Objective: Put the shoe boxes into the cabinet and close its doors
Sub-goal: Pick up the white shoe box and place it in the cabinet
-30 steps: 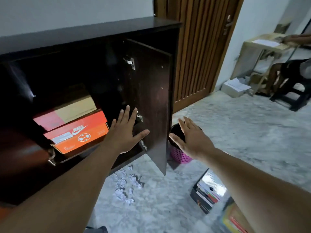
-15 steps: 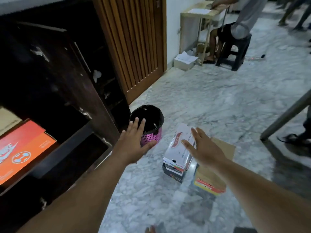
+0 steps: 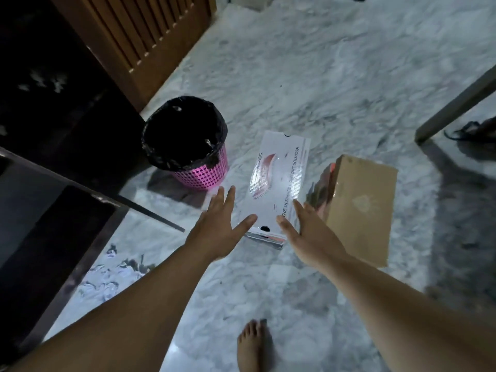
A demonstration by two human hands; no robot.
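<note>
Both grips spread, holding nothing: my left hand and right hand flank the glossy white shoe box; boxes beneath it mostly hidden.

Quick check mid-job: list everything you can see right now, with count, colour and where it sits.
white shoe box: one, glossy white with print, on the floor, top of a stack, centre.
brown shoe box: one, plain cardboard, on the floor just right of the white one.
waste bin: one, pink mesh with black liner, left of the boxes.
cabinet: one, dark brown, left edge, door open.
wooden door: one, slatted brown, top left.
crumpled paper: several, white, floor by the cabinet.
left hand: open, above the white box's left side.
right hand: open, above its right side.
bare foot: one, bottom centre.
</note>
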